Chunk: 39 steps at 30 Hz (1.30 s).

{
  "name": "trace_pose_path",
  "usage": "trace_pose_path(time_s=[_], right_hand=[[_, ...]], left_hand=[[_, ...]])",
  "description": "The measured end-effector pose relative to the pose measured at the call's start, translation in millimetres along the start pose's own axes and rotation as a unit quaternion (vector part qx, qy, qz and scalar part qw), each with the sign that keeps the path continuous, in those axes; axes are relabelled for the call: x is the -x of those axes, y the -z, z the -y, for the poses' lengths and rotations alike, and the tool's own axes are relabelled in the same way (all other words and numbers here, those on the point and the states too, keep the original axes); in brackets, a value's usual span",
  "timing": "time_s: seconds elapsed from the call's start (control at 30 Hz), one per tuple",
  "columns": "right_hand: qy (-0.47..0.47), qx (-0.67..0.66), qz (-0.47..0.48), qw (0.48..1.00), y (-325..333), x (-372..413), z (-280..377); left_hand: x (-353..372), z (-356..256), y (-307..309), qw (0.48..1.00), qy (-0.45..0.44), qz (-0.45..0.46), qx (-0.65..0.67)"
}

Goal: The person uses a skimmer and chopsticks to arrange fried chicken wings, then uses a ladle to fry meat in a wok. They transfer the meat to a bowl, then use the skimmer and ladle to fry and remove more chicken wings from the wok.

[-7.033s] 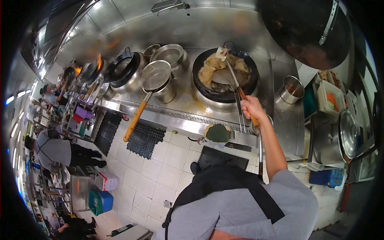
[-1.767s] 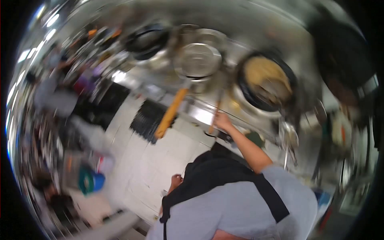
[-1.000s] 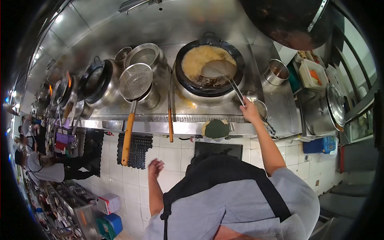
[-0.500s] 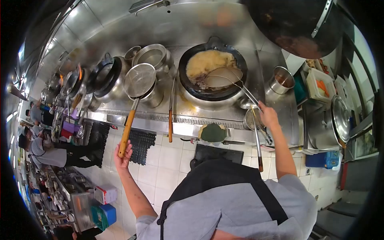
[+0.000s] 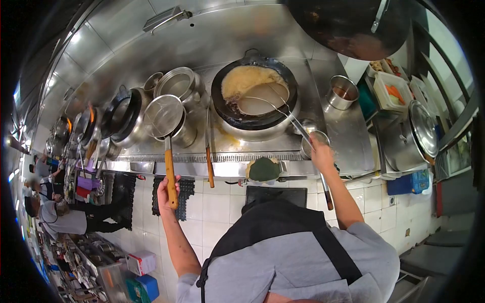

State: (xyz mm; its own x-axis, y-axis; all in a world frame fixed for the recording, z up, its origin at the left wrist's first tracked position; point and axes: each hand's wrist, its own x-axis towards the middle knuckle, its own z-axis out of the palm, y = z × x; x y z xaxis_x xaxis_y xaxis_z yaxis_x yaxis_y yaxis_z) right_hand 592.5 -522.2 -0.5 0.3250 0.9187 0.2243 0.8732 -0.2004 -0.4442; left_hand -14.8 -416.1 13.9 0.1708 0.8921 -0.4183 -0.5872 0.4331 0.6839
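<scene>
My left hand [image 5: 166, 194] is closed around the wooden handle of a round mesh strainer [image 5: 164, 115], whose bowl overlaps a steel pot [image 5: 184, 134] on the counter. With my right hand [image 5: 322, 151] I grip the metal handle of a skimmer [image 5: 265, 99]. Its round mesh head lies in the wok [image 5: 220, 103], in frothy yellow bubbling oil [image 5: 250, 80]. Small dark pieces show at the froth's lower left edge, beside the skimmer. Below my right hand, a long-handled utensil [image 5: 327, 189] leans out over the counter's front edge.
A wooden-handled utensil [image 5: 209, 164] lies between the strainer and the wok. Near the front edge sits a dark green pad [image 5: 264, 169]. A steel pot [image 5: 343, 93] stands on the right, and a large wok [image 5: 348, 28] hangs above. Other people [image 5: 65, 217] stand far left.
The camera view has shifted. My right hand and the skimmer have moved slightly left across the wok. My left hand has swung the strainer's handle end to the right.
</scene>
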Motion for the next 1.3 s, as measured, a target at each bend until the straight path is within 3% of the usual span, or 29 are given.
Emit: trace_pose_path(time_s=[0.13, 0.27, 0.4, 0.5, 0.67, 0.77, 0.87, 0.97, 1.17, 1.3], right_hand=[[0.020, -0.130, -0.046, 0.990, 2, -1, 21], [0.038, -0.156, -0.098, 0.982, 18, -24, 44], [-0.014, -0.261, -0.061, 0.963, 50, -46, 54], [-0.133, -0.386, 0.028, 0.912, 67, -64, 39], [-0.149, -0.348, 0.083, 0.922, 88, -114, 32], [-0.141, -0.239, 0.094, 0.956, 67, -152, 19], [-0.135, -0.202, 0.150, 0.958, 37, -186, 14], [-0.132, -0.326, 0.185, 0.918, 4, -209, 14], [-0.141, -0.390, 0.266, 0.870, -27, -216, 26], [-0.164, -0.458, 0.323, 0.812, -47, -210, 42]], left_hand=[[-11, 5, -13, 0.998, 0.025, 0.053, 0.016], [-5, 5, -34, 0.995, -0.040, 0.027, -0.085], [17, 10, -40, 0.978, -0.094, 0.008, -0.185], [44, 12, -48, 0.974, -0.115, -0.008, -0.196], [87, 16, -64, 0.970, -0.123, -0.018, -0.210], [100, 23, -79, 0.972, -0.117, -0.017, -0.202], [102, 30, -81, 0.974, -0.107, -0.012, -0.198], [103, 37, -91, 0.972, -0.098, -0.023, -0.212], [103, 50, -94, 0.973, -0.070, -0.035, -0.216], [97, 58, -95, 0.970, -0.070, -0.037, -0.231]])
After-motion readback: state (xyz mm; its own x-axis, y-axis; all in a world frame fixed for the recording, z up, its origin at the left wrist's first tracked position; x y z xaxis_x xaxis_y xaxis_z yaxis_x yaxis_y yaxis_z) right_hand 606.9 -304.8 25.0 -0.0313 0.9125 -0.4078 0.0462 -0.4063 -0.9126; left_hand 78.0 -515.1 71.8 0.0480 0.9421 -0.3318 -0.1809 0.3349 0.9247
